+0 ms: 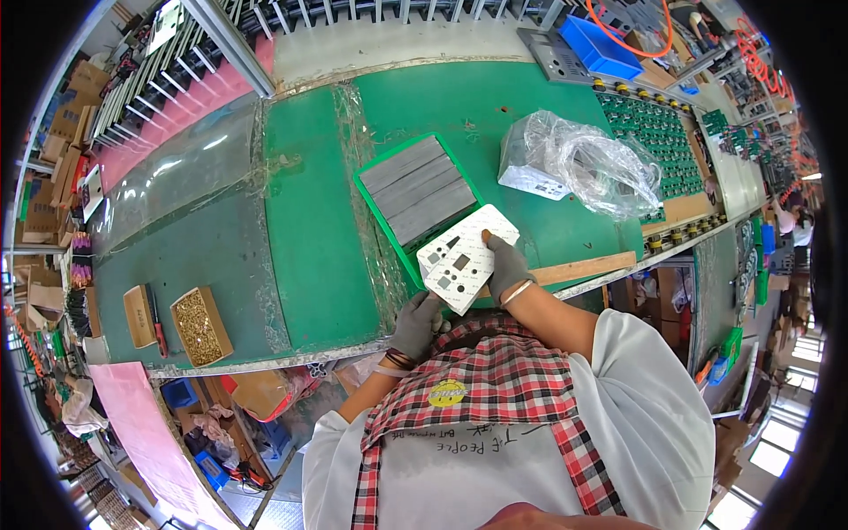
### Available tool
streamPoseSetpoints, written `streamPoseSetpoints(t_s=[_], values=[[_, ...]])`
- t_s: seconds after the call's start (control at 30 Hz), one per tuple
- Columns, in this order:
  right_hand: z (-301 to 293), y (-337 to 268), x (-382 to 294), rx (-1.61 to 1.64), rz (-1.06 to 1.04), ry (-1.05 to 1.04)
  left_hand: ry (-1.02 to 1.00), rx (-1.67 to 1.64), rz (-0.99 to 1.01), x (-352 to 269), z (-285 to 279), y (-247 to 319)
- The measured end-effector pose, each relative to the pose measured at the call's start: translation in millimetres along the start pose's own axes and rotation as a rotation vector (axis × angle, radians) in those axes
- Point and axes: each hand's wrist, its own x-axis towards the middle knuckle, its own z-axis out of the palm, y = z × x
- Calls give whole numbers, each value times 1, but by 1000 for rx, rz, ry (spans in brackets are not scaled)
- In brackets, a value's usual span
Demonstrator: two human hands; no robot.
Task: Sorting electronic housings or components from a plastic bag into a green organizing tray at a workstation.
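My right hand (510,265), in a grey glove with a bare thumb tip, grips the right edge of white die-cut panels (476,270). They look like two overlapping pieces with printed backing, square openings and round holes. My left hand (417,324), also gloved, closes on their lower left corner. Just beyond the panels is a green plastic tray (371,205) filled with a tight stack of dark grey strips or sheets (421,189). The panels overlap the tray's near right corner. To the right, a clear plastic bag (589,159) lies partly over a stack of similar white-faced panels (533,182).
A wooden strip (583,267) lies along the near table edge. At left are a cardboard box of small brass-coloured parts (202,328), an open carton (139,318) and a red-handled screwdriver (161,338). Green circuit boards (652,139) and a blue bin (599,50) occupy the right.
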Motion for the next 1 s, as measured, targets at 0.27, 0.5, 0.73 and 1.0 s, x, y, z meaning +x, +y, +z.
streamPoseSetpoints(t_s=[0.27, 0.5, 0.73, 1.0], values=[[5, -8, 8, -69, 6, 52, 169, 1148, 7, -76, -114, -38], [8, -8, 19, -113, 52, 13, 466, 1761, 33, -116, -170, -111], [8, -15, 14, -110, 97, -36, 424, 1587, 99, -112, -161, -103], [-2, -21, 13, -170, 84, -150, 343, 1422, 884, -44, -84, 15]])
